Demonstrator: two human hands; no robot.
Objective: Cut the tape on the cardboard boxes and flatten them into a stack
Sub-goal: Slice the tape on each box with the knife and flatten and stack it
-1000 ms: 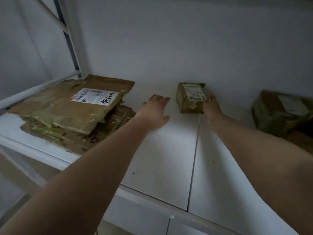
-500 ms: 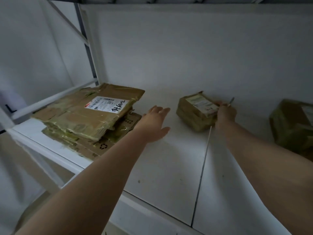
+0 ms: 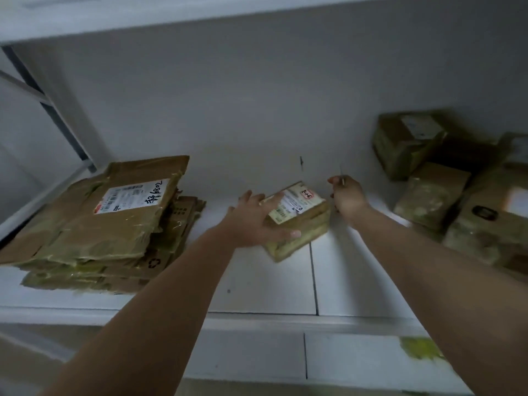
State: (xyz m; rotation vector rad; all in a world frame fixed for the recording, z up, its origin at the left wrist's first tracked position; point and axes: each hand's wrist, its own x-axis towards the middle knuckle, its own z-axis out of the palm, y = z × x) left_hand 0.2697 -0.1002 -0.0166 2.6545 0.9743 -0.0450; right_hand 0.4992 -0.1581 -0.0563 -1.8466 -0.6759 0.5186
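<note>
A small taped cardboard box point(image 3: 303, 224) with a white label lies in the middle of the white shelf point(image 3: 265, 284). My left hand point(image 3: 251, 221) rests on its left side, fingers spread over the top and thumb along the front. My right hand point(image 3: 347, 197) sits just right of the box, closed around a thin blade point(image 3: 341, 174) that points up. To the left lies a stack of flattened boxes point(image 3: 105, 224), the top one bearing a label with handwriting.
Several taped, unflattened boxes point(image 3: 457, 195) are piled at the right end of the shelf. The back wall point(image 3: 257, 110) rises close behind the small box. A metal upright point(image 3: 51, 107) stands at the left. Another shelf board point(image 3: 143, 15) hangs overhead.
The small box has slid toward the front of the shelf and turned. My left hand moved right onto it. My right hand shifted off the box to its right side, blade raised.
</note>
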